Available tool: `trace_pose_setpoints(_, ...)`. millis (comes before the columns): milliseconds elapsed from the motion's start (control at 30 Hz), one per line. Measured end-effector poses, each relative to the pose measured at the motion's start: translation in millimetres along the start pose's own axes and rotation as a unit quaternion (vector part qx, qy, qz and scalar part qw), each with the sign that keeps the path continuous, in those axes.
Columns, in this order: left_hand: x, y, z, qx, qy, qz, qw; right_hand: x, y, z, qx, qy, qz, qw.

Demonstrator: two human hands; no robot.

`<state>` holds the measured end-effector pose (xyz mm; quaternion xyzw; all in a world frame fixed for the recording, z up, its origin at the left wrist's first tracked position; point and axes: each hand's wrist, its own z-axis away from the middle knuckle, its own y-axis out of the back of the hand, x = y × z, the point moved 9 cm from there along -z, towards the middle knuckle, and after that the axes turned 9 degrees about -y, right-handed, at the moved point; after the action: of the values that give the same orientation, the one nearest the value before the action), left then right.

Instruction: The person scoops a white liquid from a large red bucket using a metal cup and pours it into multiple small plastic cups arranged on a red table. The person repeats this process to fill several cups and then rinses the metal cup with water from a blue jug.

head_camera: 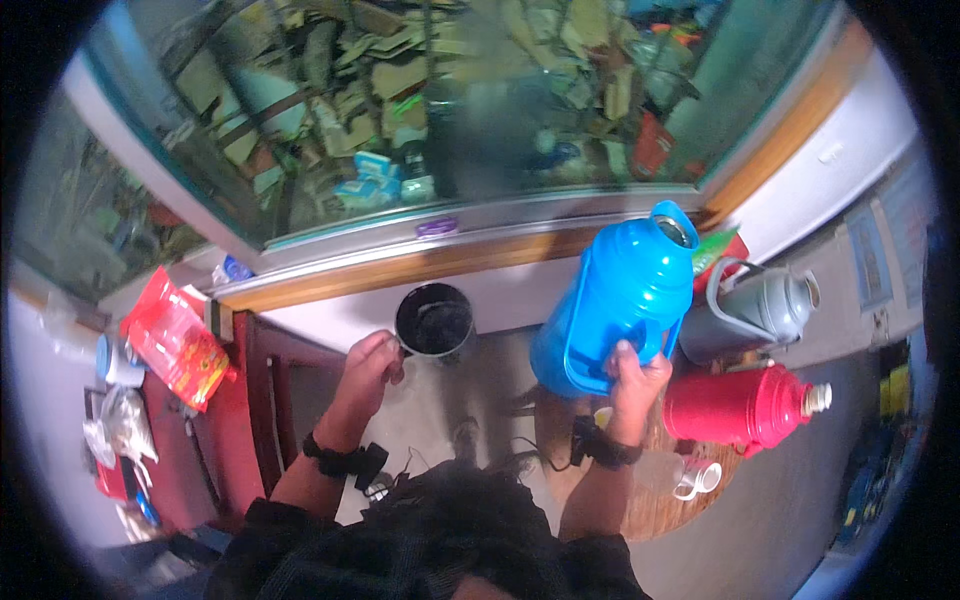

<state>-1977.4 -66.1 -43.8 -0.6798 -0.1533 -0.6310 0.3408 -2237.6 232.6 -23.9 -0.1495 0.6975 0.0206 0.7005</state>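
Observation:
My right hand [637,375] grips the handle of a blue thermos flask [622,300], whose mouth has no stopper in it and points up and away from me. To the left, my left hand [375,364] holds a dark metal pot [434,319] by its rim or handle; which of the two is hidden by the fingers. The pot's inside looks dark, and its contents cannot be told. Just right of the blue flask lean a grey thermos flask [750,307] and a red thermos flask [731,407] with a pale stopper, both at the round wooden table.
A clear cup [699,478] lies near the edge of the round wooden table [660,517]. At left, a red cabinet [232,420] bears a red plastic packet [180,345] and plastic bags [127,424]. A window with a wooden sill [352,277] runs across the front.

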Motion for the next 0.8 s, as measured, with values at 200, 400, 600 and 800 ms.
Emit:
trace_pose_setpoints(200,14,53,-3,0.060,-0.063,0.005,0.996,-19,-54,16,-0.185,-0.029,0.144,0.972)
trace_pose_setpoints(400,3,115,33,0.157,-0.109,-0.017,0.981,-26,-144,51,-0.387,-0.039,0.233,0.891)
trace_pose_setpoints(600,-28,170,81,0.238,-0.165,0.010,0.957,-9,-219,95,-0.518,0.016,0.380,0.767)
trace_pose_setpoints(800,-49,207,131,0.317,-0.154,-0.040,0.935,16,-272,131,-0.558,0.048,0.507,0.655)
